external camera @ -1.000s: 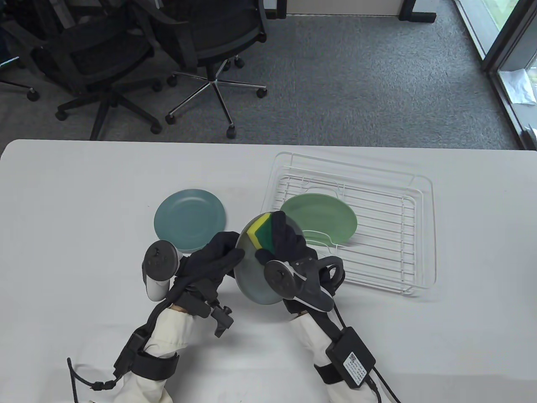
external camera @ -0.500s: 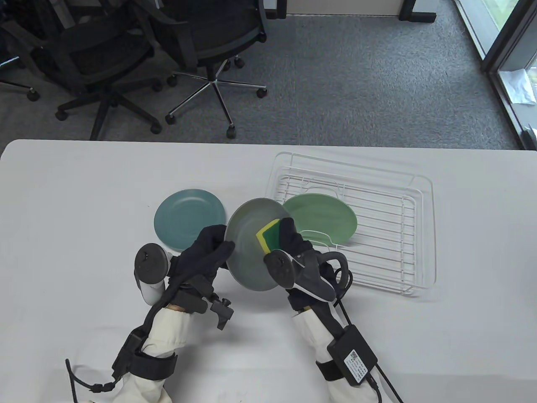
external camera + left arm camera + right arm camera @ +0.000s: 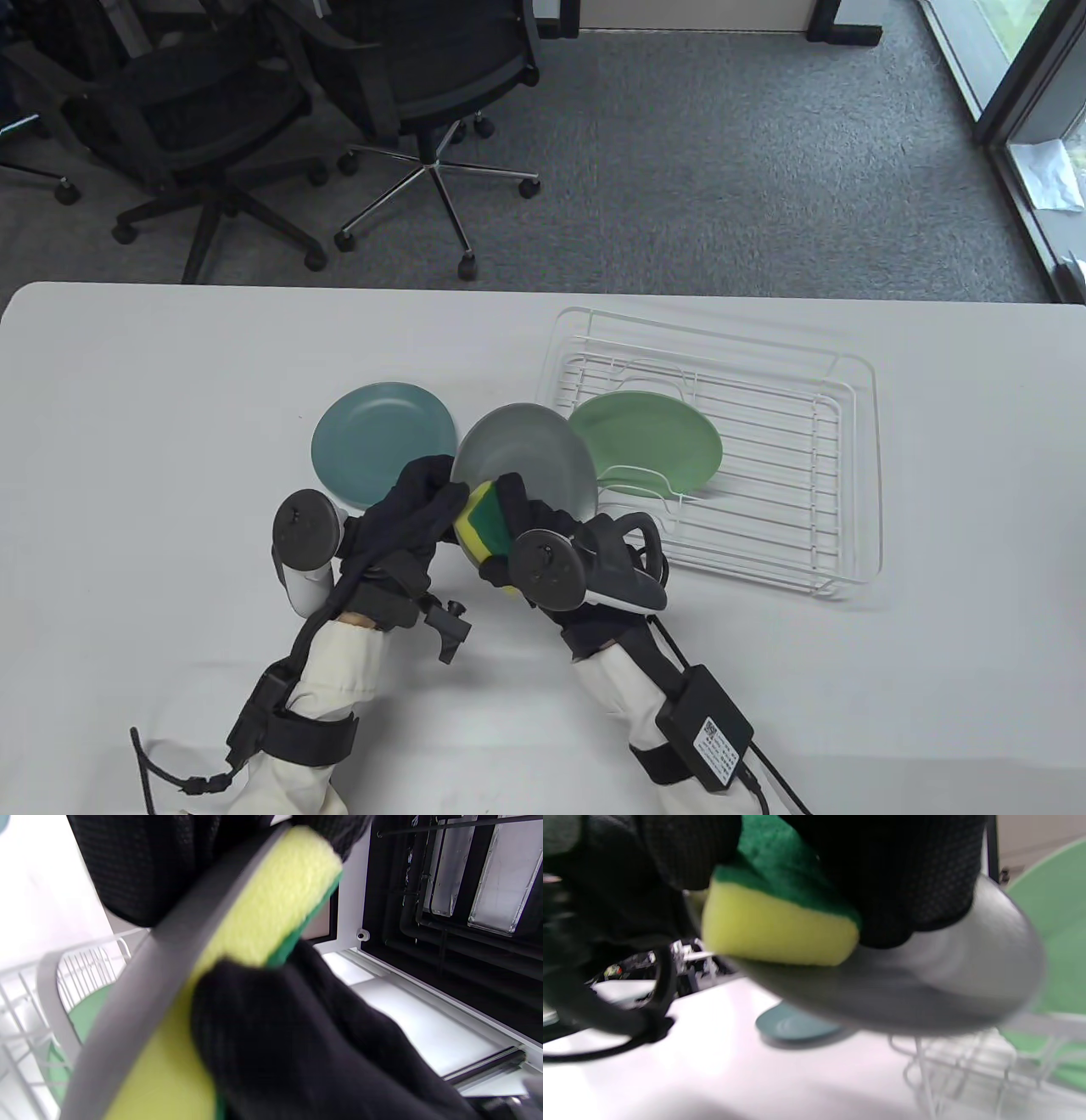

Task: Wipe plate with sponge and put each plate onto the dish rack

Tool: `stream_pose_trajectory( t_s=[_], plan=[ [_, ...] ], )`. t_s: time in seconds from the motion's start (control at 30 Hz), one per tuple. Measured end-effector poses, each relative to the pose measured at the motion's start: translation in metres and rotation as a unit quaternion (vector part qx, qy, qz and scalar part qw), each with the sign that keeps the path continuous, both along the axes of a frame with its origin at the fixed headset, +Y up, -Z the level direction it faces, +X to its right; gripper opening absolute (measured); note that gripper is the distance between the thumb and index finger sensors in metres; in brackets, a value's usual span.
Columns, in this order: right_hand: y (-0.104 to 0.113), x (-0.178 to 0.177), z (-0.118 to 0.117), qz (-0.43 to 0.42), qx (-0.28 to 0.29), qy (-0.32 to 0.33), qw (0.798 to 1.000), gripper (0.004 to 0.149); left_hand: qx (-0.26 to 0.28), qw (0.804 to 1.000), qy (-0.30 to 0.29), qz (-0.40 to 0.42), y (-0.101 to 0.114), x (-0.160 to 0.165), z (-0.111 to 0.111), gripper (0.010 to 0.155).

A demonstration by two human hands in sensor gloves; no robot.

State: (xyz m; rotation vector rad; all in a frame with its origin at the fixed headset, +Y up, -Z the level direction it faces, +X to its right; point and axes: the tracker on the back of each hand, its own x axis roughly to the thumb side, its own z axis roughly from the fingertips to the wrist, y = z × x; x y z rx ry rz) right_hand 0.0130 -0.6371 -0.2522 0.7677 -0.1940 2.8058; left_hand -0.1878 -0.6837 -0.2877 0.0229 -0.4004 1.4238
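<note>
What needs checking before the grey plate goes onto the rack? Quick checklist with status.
1. Left hand grips grey plate: ok.
2. Right hand holds sponge, yellow side on the plate: ok.
3. Grey plate wiped clean: cannot tell, wrist views are blurred.
4. Dish rack has free space beside green plate: ok.
5. Teal plate lies on the table, out of the path: ok.
</note>
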Motion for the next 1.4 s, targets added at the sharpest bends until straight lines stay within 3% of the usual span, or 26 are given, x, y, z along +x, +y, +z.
stream_pose_trajectory(
  t_s=[0.2, 0.5, 0.67, 0.9, 1.2, 1.4],
  plan=[
    [-0.011, 0.010, -0.010, 0.016, 0.080, -0.072, 0.994, 0.083, 0.010, 0.999, -0.031, -0.022, 0.003, 0.006, 0.001, 0.056],
    [-0.022, 0.040, -0.028, 0.056, 0.062, -0.165, 0.983, 0.082, 0.001, 1.000, 0.002, 0.001, 0.000, -0.002, -0.001, 0.057],
    [-0.008, 0.048, -0.022, 0.002, 0.061, -0.165, 0.984, 0.082, -0.035, 0.997, 0.054, 0.044, -0.008, -0.016, -0.005, 0.067],
    [0.008, 0.062, -0.014, -0.109, 0.056, -0.144, 0.982, 0.081, -0.096, 0.983, 0.110, 0.114, -0.017, -0.033, -0.007, 0.061],
    [0.008, 0.064, -0.015, -0.177, -0.002, -0.105, 0.979, 0.081, -0.159, 0.962, 0.093, 0.202, -0.028, -0.036, -0.008, 0.061],
    [0.010, 0.071, -0.014, -0.236, -0.008, -0.086, 0.968, 0.082, -0.170, 0.962, 0.064, 0.202, -0.029, -0.032, -0.009, 0.060]
  ],
)
